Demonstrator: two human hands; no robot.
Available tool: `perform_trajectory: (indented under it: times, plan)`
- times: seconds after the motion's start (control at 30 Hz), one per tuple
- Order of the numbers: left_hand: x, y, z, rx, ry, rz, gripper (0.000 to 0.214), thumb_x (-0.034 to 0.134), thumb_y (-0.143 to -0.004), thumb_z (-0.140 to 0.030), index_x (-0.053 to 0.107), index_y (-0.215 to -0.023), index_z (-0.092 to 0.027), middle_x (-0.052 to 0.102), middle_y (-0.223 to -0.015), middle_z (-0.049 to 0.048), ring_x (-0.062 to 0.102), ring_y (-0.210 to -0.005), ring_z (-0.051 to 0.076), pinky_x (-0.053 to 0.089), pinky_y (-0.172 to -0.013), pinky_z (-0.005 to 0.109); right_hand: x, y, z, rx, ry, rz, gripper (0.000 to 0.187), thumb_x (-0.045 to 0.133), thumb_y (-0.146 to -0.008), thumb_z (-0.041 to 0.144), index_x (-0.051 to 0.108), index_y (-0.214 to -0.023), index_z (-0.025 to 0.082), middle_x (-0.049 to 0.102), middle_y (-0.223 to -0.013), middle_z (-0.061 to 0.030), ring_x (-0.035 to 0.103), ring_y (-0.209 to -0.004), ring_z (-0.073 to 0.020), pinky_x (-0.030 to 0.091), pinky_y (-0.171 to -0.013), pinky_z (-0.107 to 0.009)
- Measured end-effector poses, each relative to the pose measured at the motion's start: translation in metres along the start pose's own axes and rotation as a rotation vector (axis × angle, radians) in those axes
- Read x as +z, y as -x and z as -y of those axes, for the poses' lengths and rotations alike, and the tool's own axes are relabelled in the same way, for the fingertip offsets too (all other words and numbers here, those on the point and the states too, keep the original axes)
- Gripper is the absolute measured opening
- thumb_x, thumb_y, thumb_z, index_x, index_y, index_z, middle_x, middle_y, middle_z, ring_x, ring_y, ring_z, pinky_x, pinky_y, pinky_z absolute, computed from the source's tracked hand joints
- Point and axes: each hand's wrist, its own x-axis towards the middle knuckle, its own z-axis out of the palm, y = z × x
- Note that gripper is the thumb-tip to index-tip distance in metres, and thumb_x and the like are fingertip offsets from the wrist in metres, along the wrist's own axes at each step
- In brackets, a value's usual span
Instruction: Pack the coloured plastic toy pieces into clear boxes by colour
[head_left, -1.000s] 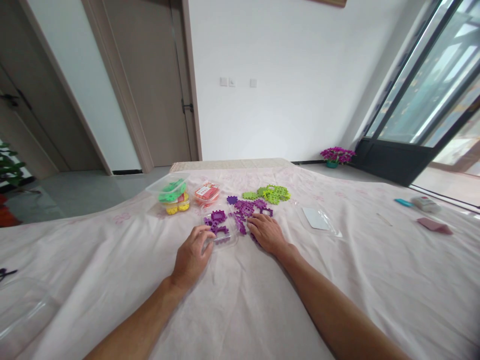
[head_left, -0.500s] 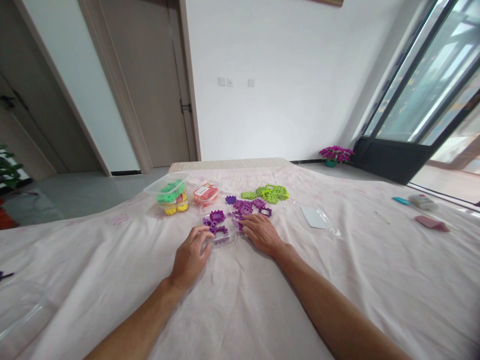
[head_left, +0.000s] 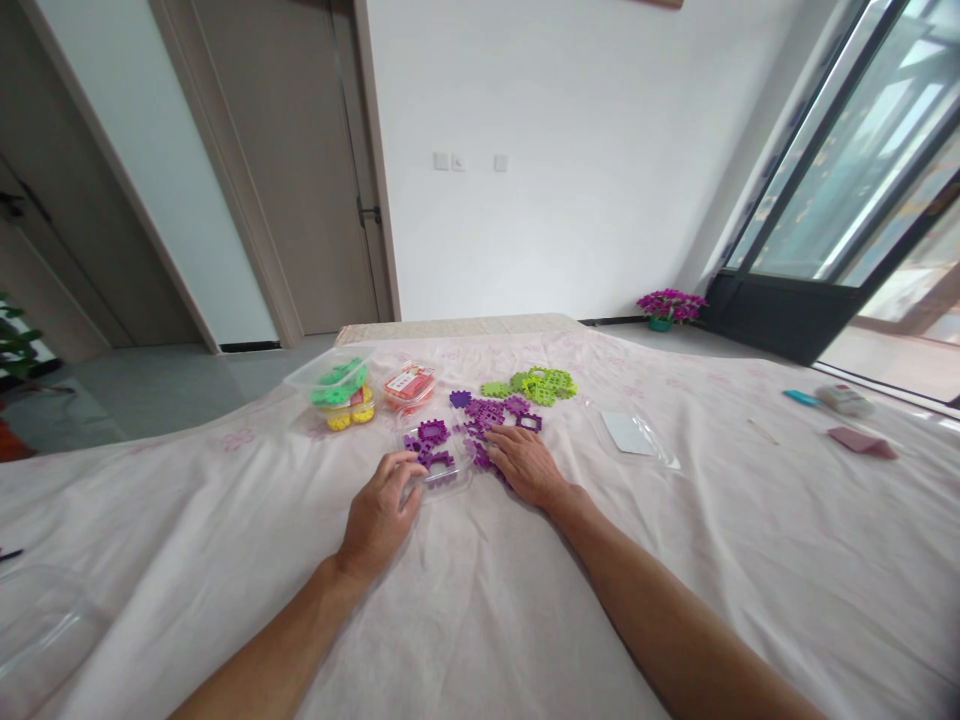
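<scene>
Clear tub, far left: clear tub (head_left: 45,622) on the tablecloth (head_left: 247,560), cut off by the frame; parked well apart from both hands, probably for elbow room.
Stacked boxes: green pieces (head_left: 341,384) in a box that looks set on top of the one with yellow pieces (head_left: 351,414); stacking likely saves table space.
Red box: red box (head_left: 409,388) with a label, just right of the stack, behind the box in use.
Left hand: left hand (head_left: 381,512), fingers curled over the near left side of the open box (head_left: 459,482), thumb low; clamped on its edge, probably so it won't slide. Wrist low, forearm slanting in from lower left.
Open box: a few purple pieces (head_left: 426,452) inside, lying loose; sits between the hands, handy to both.
Purple heap: purple heap (head_left: 487,412) right of the box, just beside it; near enough for short reaches.
Right hand: right hand (head_left: 527,465), palm down on the heap's near side, fingers stretched leftward; can't tell if anything is pinched. Forearm runs in from lower right. Hands apart, box corner and pieces between.
Lime heap: lime heap (head_left: 546,388) behind the purple, seemingly sorted by colour.
Clear lid: clear lid (head_left: 630,434) with a white card, flat, right of the heaps.
Pink cloth: pink cloth (head_left: 862,442), far right, out of the way.
</scene>
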Motion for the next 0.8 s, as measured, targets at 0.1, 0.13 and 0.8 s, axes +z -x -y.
perform_trajectory:
  times: [0.1,0.13,0.8]
  plan:
    - [0.0008,0.0002,0.0011,-0.004,0.007,0.011,0.021,0.052,-0.085,-0.013,0.061,-0.1,-0.024,0.057,-0.119,0.0041,0.062,-0.107,0.018,0.053,-0.092,0.032,0.0001,0.0,0.0004,-0.031,0.028,0.022,0.043,0.029,-0.102,0.04,0.059,-0.13,0.025,0.058,-0.135,-0.005,0.048,-0.125,-0.0188,0.029,-0.106,-0.036]
    - [0.0011,0.0003,0.0013,-0.003,0.01,0.013,0.021,0.052,-0.085,-0.013,0.06,-0.1,-0.024,0.057,-0.119,0.0041,0.062,-0.107,0.018,0.053,-0.092,0.032,0.0002,0.0,0.0006,-0.035,0.034,0.028,0.043,0.029,-0.103,0.039,0.06,-0.129,0.025,0.059,-0.135,-0.0049,0.048,-0.125,-0.0188,0.029,-0.106,-0.036]
    - [0.0012,0.0014,-0.0004,0.03,0.007,0.032,0.024,0.051,-0.085,-0.013,0.06,-0.103,-0.026,0.057,-0.121,0.0041,0.066,-0.095,0.015,0.056,-0.086,0.03,0.0031,-0.0002,0.001,0.024,0.03,-0.005,0.039,0.034,-0.101,0.04,0.061,-0.126,0.026,0.061,-0.131,-0.0042,0.05,-0.122,-0.0184,0.03,-0.105,-0.035]
